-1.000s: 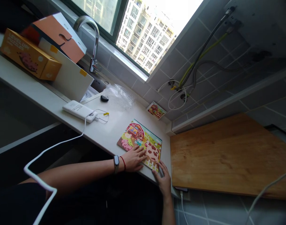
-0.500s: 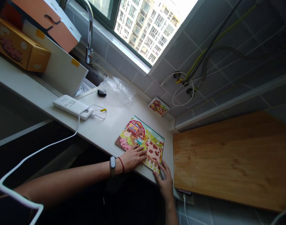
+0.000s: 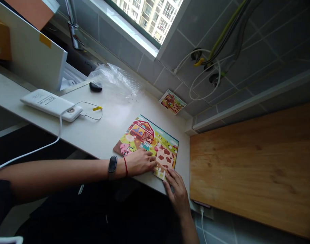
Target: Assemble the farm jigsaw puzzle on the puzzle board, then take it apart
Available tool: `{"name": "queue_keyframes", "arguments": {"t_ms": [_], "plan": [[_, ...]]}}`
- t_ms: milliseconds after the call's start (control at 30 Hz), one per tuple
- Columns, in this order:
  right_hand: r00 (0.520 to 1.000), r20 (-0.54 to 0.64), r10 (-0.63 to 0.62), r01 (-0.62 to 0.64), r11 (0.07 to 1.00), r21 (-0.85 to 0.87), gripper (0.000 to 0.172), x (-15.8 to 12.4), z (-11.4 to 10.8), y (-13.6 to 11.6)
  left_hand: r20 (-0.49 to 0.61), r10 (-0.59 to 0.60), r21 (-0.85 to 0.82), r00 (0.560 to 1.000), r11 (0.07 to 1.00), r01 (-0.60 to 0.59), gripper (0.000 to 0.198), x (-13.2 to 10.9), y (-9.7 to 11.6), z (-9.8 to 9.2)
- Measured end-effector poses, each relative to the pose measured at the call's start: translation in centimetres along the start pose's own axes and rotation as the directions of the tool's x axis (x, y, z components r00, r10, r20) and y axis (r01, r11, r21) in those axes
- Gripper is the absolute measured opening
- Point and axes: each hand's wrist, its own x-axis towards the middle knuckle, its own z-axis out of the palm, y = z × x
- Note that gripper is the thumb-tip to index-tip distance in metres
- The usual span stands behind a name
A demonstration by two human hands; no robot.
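Observation:
A flat farm-scene puzzle board (image 3: 149, 135), printed with a red barn, a spotted cow and a pig, lies on the white counter close to its front edge. My left hand (image 3: 142, 161), with a watch and a red string at the wrist, rests palm down on the lower middle of the picture, fingers stretched toward the fence. At the lower right corner, my right hand (image 3: 177, 185) lays its fingers on the picture, the thumb apart near the front edge. A small card (image 3: 172, 102) with a similar farm picture leans against the tiled wall.
A white power bank (image 3: 50, 103) with a cable, a black computer mouse (image 3: 95, 87) and clear bubble wrap (image 3: 114, 79) lie to the left. Beyond them are a sink tap (image 3: 75, 35) and boxes. A wooden board (image 3: 251, 166) stands at the right.
The view has shifted closer and to the right. My right hand has moved from the board's right edge onto its lower right corner. My left hand stays on the picture.

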Motion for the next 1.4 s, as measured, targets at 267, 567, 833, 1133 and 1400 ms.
{"name": "queue_keyframes", "arguments": {"t_ms": [267,567,833,1133,1400], "plan": [[0.996,-0.07,0.053,-0.046,0.994,0.096,0.037,0.4,-0.1,-0.7,-0.028,0.003,-0.19,1.0,0.982,-0.009,0.024,-0.5,-1.5,-0.7],[0.908,-0.35,0.229,-0.202,0.973,0.112,0.029,0.3,1.3,-1.3,-0.056,-0.022,-0.16,0.998,0.987,0.013,0.035,-2.2,-1.1,0.2],[0.978,-0.189,0.088,-0.07,0.993,0.099,0.037,0.7,3.3,-3.1,-0.027,-0.005,-0.199,1.0,0.98,0.0,0.038,-2.0,-1.3,-0.1],[0.995,-0.056,0.085,-0.079,0.991,0.107,0.044,1.5,2.8,-2.1,-0.051,-0.091,-0.319,0.994,0.945,0.071,0.04,-1.4,-2.1,-1.9],[1.0,0.0,-0.023,0.023,0.991,0.128,0.041,3.3,1.4,-1.7,0.059,-0.256,-0.196,0.965,0.945,0.263,0.048,-6.8,-3.8,-4.8]]}}
